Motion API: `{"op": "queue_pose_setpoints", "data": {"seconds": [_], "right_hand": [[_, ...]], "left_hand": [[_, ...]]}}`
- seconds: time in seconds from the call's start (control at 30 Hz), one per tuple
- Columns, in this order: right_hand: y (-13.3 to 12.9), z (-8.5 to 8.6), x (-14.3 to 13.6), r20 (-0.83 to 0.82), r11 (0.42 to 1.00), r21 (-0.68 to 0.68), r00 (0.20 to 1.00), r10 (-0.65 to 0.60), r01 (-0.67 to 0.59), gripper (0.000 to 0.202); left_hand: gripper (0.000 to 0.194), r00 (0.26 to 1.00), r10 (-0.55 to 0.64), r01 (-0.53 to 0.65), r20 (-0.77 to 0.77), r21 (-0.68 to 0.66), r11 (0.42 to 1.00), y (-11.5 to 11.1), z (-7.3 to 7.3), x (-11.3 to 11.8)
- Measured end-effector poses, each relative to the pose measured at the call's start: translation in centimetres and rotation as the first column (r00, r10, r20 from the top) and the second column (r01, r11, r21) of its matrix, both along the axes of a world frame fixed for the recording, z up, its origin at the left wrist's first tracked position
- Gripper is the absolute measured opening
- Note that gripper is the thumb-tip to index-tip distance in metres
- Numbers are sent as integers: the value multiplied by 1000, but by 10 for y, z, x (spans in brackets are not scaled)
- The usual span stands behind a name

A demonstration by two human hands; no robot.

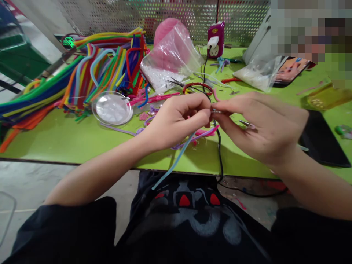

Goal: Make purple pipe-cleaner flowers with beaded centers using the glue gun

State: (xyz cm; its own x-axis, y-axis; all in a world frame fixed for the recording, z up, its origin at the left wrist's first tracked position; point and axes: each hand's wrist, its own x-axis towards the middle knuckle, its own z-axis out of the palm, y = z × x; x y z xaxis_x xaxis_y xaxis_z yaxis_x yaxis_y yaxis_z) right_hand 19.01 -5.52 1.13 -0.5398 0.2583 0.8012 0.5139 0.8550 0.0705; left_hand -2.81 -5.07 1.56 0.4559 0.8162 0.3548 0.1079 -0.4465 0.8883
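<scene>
My left hand (189, 115) is closed in a pinch on a light blue pipe cleaner (177, 161), whose loose end hangs down over the table's front edge. Fingertip to fingertip with it, my right hand (255, 124) pinches the worked end, which is mostly hidden between the fingers. A slim tool with a metal tip (247, 124) pokes out from under the right palm; its kind is unclear. Beneath the hands lie pink and purple pipe cleaner pieces (203, 135).
Bundles of coloured pipe cleaners (96, 73) fill the left of the green table (66, 143). Behind the hands are scissors (178, 83), a clear bag of white bits (162, 75) and a pink ball (170, 40). A round clear dish (112, 108), black cable (219, 154) and black tablet-like slab (324, 139) lie nearby.
</scene>
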Motion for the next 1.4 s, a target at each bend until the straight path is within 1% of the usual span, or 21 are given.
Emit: {"op": "queue_pose_setpoints", "data": {"seconds": [0.1, 0.17, 0.23, 0.3, 0.37, 0.43, 0.47, 0.5, 0.6, 0.67, 0.8, 0.87, 0.97, 1.1, 1.2, 1.27, 1.4], "right_hand": [[-1, 0, 0, -13, 1000, 16, 1000, -14, 14, 11], [-2, 0, -1, -6, 999, 39, 1000, -22, 22, 11], [-2, 0, -1, -4, 998, 57, 1000, -6, 7, 11], [-4, 1, -1, -5, 999, 54, 1000, 2, -1, 12], [-6, 3, -2, -21, 999, 43, 1000, 0, 1, 13], [-8, 5, -2, -35, 1000, 14, 999, -26, 27, 13], [-9, 5, -2, -38, 999, -6, 998, -47, 47, 12], [-10, 6, -1, -42, 998, -21, 997, -64, 63, 13], [-10, 7, -1, -61, 997, -21, 995, -75, 74, 12], [-10, 7, -1, -80, 996, -7, 993, -91, 91, 12], [-9, 7, -1, -81, 992, -10, 989, -126, 126, 17], [-9, 8, -1, -87, 993, -2, 989, -119, 119, 13], [-9, 8, -1, -84, 993, 14, 990, -116, 118, 10], [-8, 7, -1, -63, 990, -21, 988, -142, 141, 12], [-5, 5, 0, -74, 995, -10, 992, -105, 104, 13], [-3, 4, 1, -77, 997, 0, 994, -75, 75, 13], [-2, 4, 2, -77, 997, 5, 994, -77, 78, 13]], "left_hand": [[22, 999, -38, 40, 28, -71, 997, 1, 1, 0], [23, 996, -76, 85, 55, -169, 982, 1, 1, 0], [24, 989, -119, 140, 90, -281, 949, 2, 0, 0], [24, 978, -157, 197, 137, -366, 909, 3, -1, -1], [24, 962, -202, 263, 184, -421, 868, 4, -2, -1], [25, 947, -241, 315, 214, -455, 833, 5, -2, -2], [26, 945, -246, 321, 216, -459, 829, 5, -1, -2], [26, 948, -238, 310, 211, -450, 837, 4, -1, -2], [21, 970, -161, 219, 181, -368, 904, 3, 1, -2], [20, 980, -116, 164, 164, -329, 930, 3, 1, -3], [20, 989, -58, 102, 134, -347, 932, 3, 1, -4], [20, 987, -75, 123, 145, -359, 925, 4, 1, -5], [20, 972, -143, 203, 185, -365, 908, 6, -1, -6], [19, 948, -200, 284, 249, -371, 884, 10, -5, -4], [19, 940, -194, 299, 281, -406, 864, 11, -6, -2], [18, 939, -185, 297, 291, -411, 862, 11, -6, -2], [24, 928, -221, 334, 300, -409, 849, 11, -4, -3]]}}
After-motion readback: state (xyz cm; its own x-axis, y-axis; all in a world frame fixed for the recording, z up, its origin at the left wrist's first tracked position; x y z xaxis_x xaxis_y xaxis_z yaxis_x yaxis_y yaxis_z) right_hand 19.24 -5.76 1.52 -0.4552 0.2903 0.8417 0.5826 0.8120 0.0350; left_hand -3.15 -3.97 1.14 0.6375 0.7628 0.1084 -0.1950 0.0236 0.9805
